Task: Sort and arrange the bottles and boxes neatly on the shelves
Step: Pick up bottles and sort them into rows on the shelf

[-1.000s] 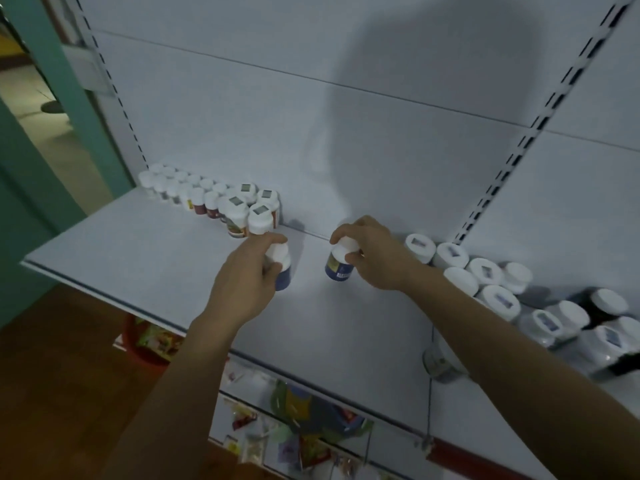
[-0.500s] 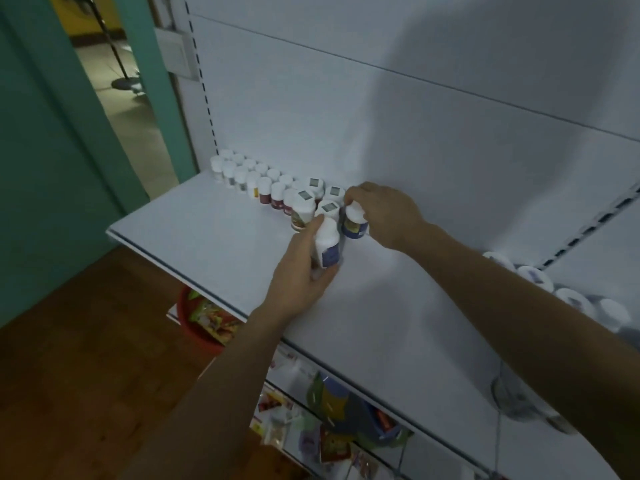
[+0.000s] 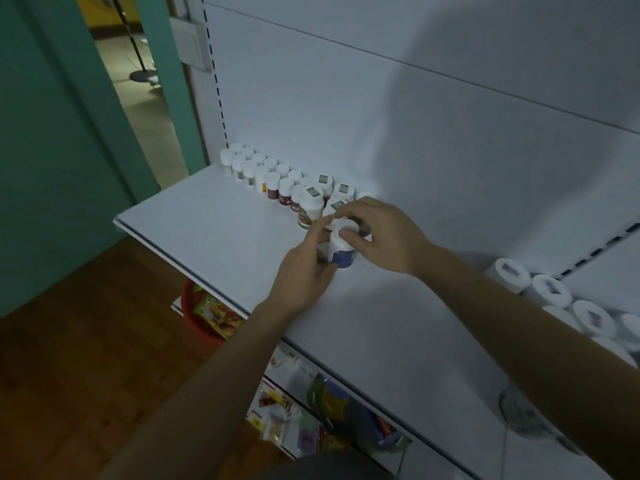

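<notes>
Left hand (image 3: 301, 271) and right hand (image 3: 388, 233) grasp a bottle (image 3: 343, 252) just right of the row (image 3: 277, 183); jars (image 3: 547, 292) farther right await sorting.

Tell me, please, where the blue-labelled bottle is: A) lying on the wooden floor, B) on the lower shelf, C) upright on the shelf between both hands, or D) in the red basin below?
C: the blue-labelled bottle stands upright on the shelf, the left hand gripping its body and the right hand on its cap.
</notes>
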`<control>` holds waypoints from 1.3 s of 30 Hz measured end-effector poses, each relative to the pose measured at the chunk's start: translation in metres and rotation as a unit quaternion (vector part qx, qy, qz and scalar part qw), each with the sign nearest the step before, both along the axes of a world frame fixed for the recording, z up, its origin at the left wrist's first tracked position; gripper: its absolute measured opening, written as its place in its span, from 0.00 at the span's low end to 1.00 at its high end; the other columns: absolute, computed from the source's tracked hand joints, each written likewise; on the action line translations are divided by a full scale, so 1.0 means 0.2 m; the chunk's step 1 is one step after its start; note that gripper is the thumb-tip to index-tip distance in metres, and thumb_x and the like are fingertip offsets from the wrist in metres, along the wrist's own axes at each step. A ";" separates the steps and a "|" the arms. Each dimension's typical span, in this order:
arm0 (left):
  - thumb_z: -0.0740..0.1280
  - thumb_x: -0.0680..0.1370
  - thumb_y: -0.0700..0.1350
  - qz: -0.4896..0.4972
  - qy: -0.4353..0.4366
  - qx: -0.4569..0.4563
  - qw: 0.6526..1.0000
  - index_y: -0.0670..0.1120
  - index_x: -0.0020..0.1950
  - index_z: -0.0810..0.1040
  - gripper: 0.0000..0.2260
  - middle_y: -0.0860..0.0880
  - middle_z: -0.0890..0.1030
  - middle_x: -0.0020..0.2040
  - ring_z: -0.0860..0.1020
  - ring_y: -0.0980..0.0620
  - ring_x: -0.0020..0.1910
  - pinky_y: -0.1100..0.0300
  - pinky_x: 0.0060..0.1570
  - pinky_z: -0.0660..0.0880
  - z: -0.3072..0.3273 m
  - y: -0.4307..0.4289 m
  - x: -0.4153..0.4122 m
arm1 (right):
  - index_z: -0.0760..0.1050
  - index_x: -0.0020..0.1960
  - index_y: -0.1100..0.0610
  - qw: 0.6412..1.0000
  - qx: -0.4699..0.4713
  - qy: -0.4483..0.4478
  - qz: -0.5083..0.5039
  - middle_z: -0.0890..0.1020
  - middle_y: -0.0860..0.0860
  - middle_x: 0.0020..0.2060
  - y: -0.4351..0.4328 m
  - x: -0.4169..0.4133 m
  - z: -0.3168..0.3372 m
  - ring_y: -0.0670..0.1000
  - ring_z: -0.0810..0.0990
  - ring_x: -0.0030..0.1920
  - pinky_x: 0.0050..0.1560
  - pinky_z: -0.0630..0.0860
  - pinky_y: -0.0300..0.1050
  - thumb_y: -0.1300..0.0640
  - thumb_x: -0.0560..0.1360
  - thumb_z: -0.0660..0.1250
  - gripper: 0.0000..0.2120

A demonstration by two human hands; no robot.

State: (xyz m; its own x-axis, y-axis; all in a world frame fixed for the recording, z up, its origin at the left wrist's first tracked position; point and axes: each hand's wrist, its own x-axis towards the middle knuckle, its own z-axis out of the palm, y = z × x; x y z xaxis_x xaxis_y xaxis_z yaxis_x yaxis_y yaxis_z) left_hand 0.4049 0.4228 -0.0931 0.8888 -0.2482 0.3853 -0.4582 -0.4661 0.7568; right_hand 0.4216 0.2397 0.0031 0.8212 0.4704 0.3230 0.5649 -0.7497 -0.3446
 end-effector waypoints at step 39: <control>0.64 0.77 0.48 0.138 0.034 0.235 0.961 0.47 0.72 0.70 0.23 0.46 0.73 0.69 0.68 0.43 0.68 0.45 0.64 0.68 -0.06 -0.06 0.01 | 0.67 0.60 0.56 0.981 -0.015 0.059 -0.183 0.79 0.52 0.49 -0.03 0.03 -0.09 0.56 0.79 0.47 0.45 0.76 0.50 0.49 0.71 0.76 0.25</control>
State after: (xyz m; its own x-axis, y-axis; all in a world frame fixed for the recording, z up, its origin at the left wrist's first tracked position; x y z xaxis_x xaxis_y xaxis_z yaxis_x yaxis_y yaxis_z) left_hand 0.4078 0.4116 -0.1061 0.9651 -0.1313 0.2264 -0.2242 -0.8610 0.4566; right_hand 0.4270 0.2346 -0.0149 0.9679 0.1442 0.2058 0.2128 -0.9061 -0.3658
